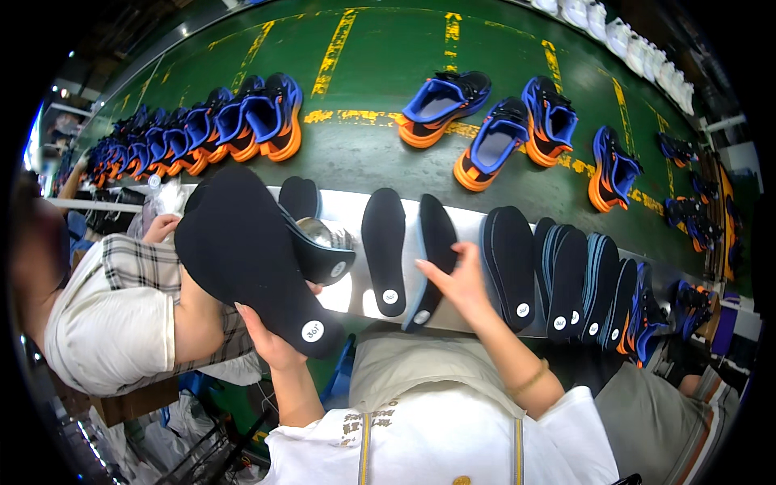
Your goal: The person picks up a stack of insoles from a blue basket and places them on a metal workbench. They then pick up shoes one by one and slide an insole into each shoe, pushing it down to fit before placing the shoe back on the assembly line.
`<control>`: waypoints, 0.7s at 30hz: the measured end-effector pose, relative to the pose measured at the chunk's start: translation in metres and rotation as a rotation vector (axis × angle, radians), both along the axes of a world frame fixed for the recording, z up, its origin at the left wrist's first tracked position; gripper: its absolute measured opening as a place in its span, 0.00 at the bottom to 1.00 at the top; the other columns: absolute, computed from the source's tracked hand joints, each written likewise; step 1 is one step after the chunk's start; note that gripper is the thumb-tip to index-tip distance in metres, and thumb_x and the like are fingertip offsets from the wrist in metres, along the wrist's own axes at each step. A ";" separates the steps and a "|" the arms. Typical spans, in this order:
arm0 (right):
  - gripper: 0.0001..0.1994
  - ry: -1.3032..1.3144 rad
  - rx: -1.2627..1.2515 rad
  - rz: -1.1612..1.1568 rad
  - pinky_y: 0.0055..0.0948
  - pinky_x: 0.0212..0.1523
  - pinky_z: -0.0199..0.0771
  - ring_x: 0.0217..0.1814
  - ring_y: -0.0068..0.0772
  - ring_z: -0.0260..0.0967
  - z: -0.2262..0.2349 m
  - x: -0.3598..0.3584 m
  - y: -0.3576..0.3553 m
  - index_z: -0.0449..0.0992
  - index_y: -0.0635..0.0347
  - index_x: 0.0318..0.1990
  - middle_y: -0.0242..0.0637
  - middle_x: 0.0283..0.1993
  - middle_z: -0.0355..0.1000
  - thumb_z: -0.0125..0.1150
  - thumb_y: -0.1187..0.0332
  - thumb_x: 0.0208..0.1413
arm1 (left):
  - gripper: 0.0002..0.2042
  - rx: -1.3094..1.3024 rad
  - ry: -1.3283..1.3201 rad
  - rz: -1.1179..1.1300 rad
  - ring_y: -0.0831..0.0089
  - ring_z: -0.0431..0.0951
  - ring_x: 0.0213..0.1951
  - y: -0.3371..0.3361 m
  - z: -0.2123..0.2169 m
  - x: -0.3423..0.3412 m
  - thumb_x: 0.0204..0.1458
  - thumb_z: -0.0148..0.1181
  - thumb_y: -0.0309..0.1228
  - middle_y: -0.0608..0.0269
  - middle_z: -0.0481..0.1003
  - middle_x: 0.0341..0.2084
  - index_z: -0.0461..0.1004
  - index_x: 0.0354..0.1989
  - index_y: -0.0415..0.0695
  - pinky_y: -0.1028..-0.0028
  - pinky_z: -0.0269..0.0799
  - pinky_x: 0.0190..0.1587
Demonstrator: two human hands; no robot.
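Observation:
My left hand [273, 346] is closed on the heel end of a black insole [250, 250], raised close to the view. The insole bears a round white label and hides part of my fingers. Behind it shows a second insole [323, 257] with a blue underside; whether my left hand grips that one too is unclear. My right hand [462, 281] pinches the side of another black insole [439, 230], thumb on its face. That insole is tilted on the metal ledge [347, 301], its blue edge showing. Just left of it a single black insole [384, 250] lies flat.
Stacked black insoles [509, 267] fill the ledge to the right. Beyond, a green bench [364, 158] with yellow markings carries a row of blue, black and orange shoes [271, 117] at left and several loose shoes [493, 144]. A co-worker's hand [163, 228] is at left.

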State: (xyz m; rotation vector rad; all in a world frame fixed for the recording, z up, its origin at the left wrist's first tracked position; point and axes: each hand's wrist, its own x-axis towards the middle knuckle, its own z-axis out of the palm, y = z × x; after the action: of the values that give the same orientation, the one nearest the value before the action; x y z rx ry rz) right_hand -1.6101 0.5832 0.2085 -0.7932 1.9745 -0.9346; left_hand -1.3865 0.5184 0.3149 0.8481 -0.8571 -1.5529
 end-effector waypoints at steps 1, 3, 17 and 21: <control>0.38 -0.015 -0.021 0.023 0.35 0.51 0.58 0.49 0.45 0.57 -0.004 0.016 -0.015 0.58 0.70 0.45 0.52 0.46 0.57 0.68 0.48 0.34 | 0.29 -0.001 -0.005 0.018 0.61 0.72 0.34 0.004 0.003 0.000 0.57 0.26 0.51 0.51 0.71 0.30 0.64 0.45 0.37 0.63 0.68 0.41; 0.38 -0.089 0.061 0.181 0.35 0.51 0.58 0.50 0.48 0.57 0.000 0.035 -0.038 0.58 0.70 0.46 0.53 0.47 0.56 0.66 0.46 0.37 | 0.30 0.246 0.086 0.021 0.62 0.73 0.32 0.010 0.011 -0.001 0.56 0.25 0.53 0.51 0.71 0.30 0.64 0.45 0.37 0.66 0.70 0.38; 0.25 -0.361 -0.630 -0.018 0.22 0.42 0.67 0.39 0.26 0.68 0.137 0.009 0.008 0.60 0.67 0.50 0.39 0.39 0.68 0.63 0.77 0.43 | 0.22 0.064 0.060 -0.545 0.68 0.63 0.52 0.039 -0.010 -0.063 0.56 0.42 0.35 0.54 0.63 0.50 0.54 0.56 0.35 0.70 0.57 0.54; 0.24 -0.022 -0.626 0.025 0.19 0.35 0.66 0.26 0.22 0.67 0.149 0.000 0.024 0.62 0.66 0.45 0.33 0.27 0.69 0.67 0.77 0.38 | 0.35 0.312 0.425 -0.656 0.64 0.62 0.54 0.026 -0.017 -0.095 0.54 0.25 0.57 0.52 0.59 0.54 0.49 0.59 0.38 0.66 0.60 0.55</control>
State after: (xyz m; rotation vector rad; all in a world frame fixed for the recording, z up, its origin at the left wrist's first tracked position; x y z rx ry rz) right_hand -1.6096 0.6067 0.3572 -1.1335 1.6493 -1.5696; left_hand -1.4817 0.5444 0.2982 0.4224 -0.6090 -2.3827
